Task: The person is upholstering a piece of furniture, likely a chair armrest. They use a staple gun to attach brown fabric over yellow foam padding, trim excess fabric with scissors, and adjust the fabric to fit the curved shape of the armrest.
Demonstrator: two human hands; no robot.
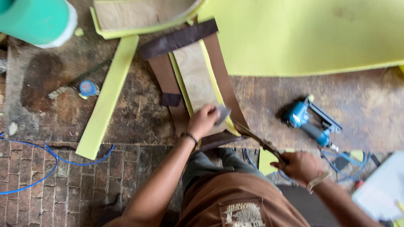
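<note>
A plywood board [194, 75] edged with yellow foam lies on brown leatherette [223, 84] on the worn workbench [139, 113]. My left hand [203, 121] presses on the board's near end and pinches a flap of the brown material [223, 112]. My right hand [299, 165], below the bench edge, grips the handles of long scissors [254, 138] whose blades reach up to the fabric's near right corner beside my left hand.
A blue pneumatic stapler [310, 122] lies on the bench to the right, its blue hose [349, 164] below. A yellow foam strip [108, 96], a large foam sheet [303, 33], a small blue tape measure [87, 88] and a teal roll [38, 19] surround the work. Brick floor lies below.
</note>
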